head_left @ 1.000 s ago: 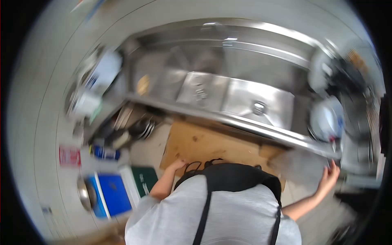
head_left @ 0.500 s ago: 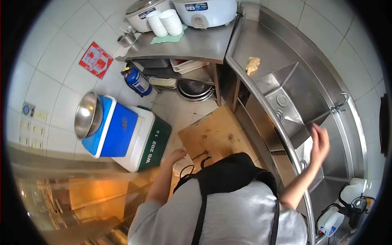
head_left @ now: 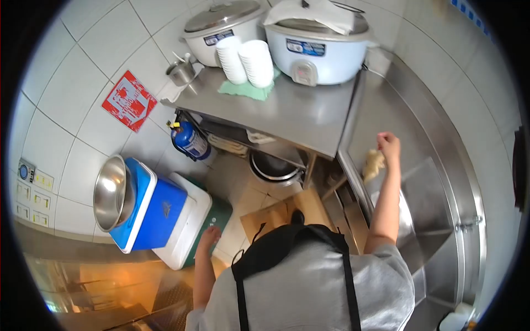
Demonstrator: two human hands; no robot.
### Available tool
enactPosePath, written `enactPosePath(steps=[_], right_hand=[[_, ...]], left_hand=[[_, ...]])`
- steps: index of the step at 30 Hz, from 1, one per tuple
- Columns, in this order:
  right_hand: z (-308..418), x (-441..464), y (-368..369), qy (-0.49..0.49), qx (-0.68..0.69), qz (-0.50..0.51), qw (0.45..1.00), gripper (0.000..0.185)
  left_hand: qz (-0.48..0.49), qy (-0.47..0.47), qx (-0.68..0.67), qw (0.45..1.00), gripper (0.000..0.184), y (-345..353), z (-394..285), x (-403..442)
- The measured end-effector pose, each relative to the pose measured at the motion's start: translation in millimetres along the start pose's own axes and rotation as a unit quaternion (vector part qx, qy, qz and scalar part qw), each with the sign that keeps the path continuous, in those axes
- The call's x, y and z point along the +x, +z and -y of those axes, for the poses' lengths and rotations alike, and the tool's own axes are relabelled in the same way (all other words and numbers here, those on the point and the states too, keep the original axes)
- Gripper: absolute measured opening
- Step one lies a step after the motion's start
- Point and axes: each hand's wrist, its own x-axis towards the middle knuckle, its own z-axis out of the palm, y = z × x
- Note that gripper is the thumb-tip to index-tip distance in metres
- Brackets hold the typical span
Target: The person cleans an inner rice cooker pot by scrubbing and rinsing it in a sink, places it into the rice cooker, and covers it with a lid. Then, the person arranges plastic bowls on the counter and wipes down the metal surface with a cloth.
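My right hand (head_left: 389,145) reaches over the steel counter beside the sink, its fingers curled closed with nothing visible in them. Just below and left of it, a crumpled cream cloth (head_left: 371,167) lies on the counter by the front rail; from this angle I cannot tell whether the hand touches it. My left hand (head_left: 208,238) hangs low in front of the green cooler box (head_left: 220,212), fingers loosely curled and nothing seen in them.
A steel table (head_left: 301,118) ahead carries two rice cookers, the pale blue one (head_left: 314,58) nearer the sink, and stacked white cups (head_left: 256,63). A fire extinguisher (head_left: 192,142) stands at the wall. A blue cooler (head_left: 160,212) bears a metal bowl (head_left: 110,190). Cardboard (head_left: 259,218) covers floor.
The view has shifted, bringing the table and rice cookers nearer. My right hand has gone from above the sink to beside the cream cloth. My left hand is now by the green cooler box.
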Motion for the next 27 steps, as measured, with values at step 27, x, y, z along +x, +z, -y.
enactPosePath(steps=[27], right_hand=[[123.6,-24.0,389.9,-0.223,-0.321,0.167,0.905,0.049]], left_hand=[[0.250,0.393,0.011,0.885,0.024,-43.2,-459.4,176.2]])
